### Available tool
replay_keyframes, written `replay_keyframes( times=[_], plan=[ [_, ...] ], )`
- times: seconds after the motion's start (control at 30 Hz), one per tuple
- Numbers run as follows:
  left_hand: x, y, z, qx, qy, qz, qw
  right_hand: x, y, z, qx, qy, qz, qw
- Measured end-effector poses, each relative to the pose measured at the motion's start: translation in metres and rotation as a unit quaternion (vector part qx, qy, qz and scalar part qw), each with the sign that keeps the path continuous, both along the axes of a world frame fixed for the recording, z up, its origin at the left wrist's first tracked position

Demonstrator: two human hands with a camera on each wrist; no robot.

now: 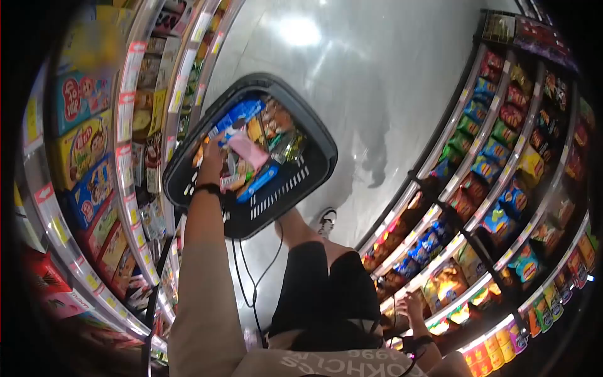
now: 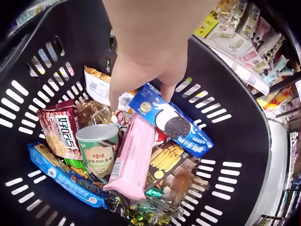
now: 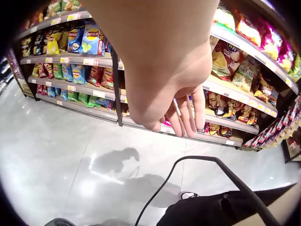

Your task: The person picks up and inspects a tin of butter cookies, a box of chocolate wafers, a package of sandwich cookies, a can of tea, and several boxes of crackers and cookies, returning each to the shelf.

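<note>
Basket (image 1: 325, 147) over glossy floor (image 1: 414, 63) between snack shelves (image 1: 125, 119)

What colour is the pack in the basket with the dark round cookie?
Mostly blue. The cookie pack shows best in the left wrist view.

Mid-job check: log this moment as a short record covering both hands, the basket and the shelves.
left hand: in the black basket, at the upper end of a blue cookie pack; grip unclear
right hand: nothing visible in it, fingers loosely extended, near right shelves
basket contents: also pink packet, green canister, dark-red packet, other snacks
left shelves: boxed snacks
right shelves: chip bags
</note>
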State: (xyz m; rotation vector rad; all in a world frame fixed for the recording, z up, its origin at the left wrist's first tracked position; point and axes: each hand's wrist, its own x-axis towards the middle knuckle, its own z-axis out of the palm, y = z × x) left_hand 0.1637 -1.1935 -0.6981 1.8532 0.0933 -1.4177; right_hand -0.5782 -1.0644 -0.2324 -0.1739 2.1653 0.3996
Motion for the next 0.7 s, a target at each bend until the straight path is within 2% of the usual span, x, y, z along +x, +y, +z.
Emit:
replay_keyframes(
  times=[0.03,0.07,0.1,0.13,0.2,0.23,0.3,0.33,0.37,0.4,0.43,0.47,0.5,0.57,0.6,0.63,0.67,0.7],
  plan=[
    [0.005,0.013,-0.035,0.039,0.126,0.155,0.979,0.005,-0.007,-0.006,0.001,0.006,-0.007,1.0],
    [0.013,0.028,-0.054,0.06,0.149,0.082,0.984,-0.019,0.006,-0.018,-0.004,-0.024,0.042,0.999],
    [0.0,0.021,-0.028,0.061,0.112,0.072,0.989,-0.049,0.026,-0.03,-0.01,-0.056,0.089,0.994],
    [-0.023,0.002,0.018,0.06,0.074,0.06,0.994,-0.036,0.014,-0.028,-0.005,-0.077,0.056,0.995],
    [-0.044,-0.005,0.02,0.015,0.036,0.043,0.998,0.009,-0.043,-0.02,0.0,-0.115,-0.014,0.993],
    [-0.054,-0.007,0.02,-0.008,0.017,0.034,0.999,-0.005,-0.047,-0.027,0.015,-0.108,0.012,0.994],
    [-0.074,-0.024,0.062,0.099,0.004,-0.004,0.995,-0.029,-0.069,-0.038,-0.018,-0.173,0.016,0.985],
    [-0.082,-0.028,0.082,0.093,0.035,0.012,0.995,-0.039,-0.087,-0.047,-0.005,-0.182,0.052,0.982],
    [-0.091,-0.03,0.098,0.085,0.066,0.028,0.994,-0.037,-0.117,-0.055,-0.006,-0.168,0.037,0.985],
    [-0.104,-0.035,0.108,0.087,0.072,0.101,0.988,-0.022,-0.152,-0.054,-0.021,-0.156,0.028,0.987],
    [-0.111,-0.045,0.149,0.073,0.093,0.093,0.989,-0.009,-0.191,-0.051,-0.038,-0.148,0.025,0.988],
    [-0.123,-0.047,0.17,0.065,0.083,0.135,0.985,-0.02,-0.216,-0.064,-0.072,-0.181,0.036,0.98],
    [-0.136,-0.046,0.185,0.057,0.073,0.173,0.98,-0.004,-0.253,-0.049,-0.084,-0.207,0.05,0.973],
    [-0.156,-0.039,0.211,-0.007,0.102,0.233,0.967,0.01,-0.32,-0.048,-0.129,-0.234,0.158,0.951],
    [-0.163,-0.042,0.245,-0.02,0.103,0.238,0.966,-0.03,-0.336,-0.104,-0.24,-0.297,0.292,0.877],
    [-0.173,-0.045,0.283,-0.03,0.105,0.244,0.964,0.009,-0.376,-0.071,-0.197,-0.302,0.338,0.869],
    [-0.183,-0.052,0.328,-0.076,0.117,0.254,0.957,0.028,-0.407,-0.067,-0.302,-0.287,0.532,0.737],
    [-0.195,-0.057,0.376,-0.122,0.127,0.264,0.948,0.048,-0.435,-0.062,-0.394,-0.253,0.688,0.555]
  ],
)
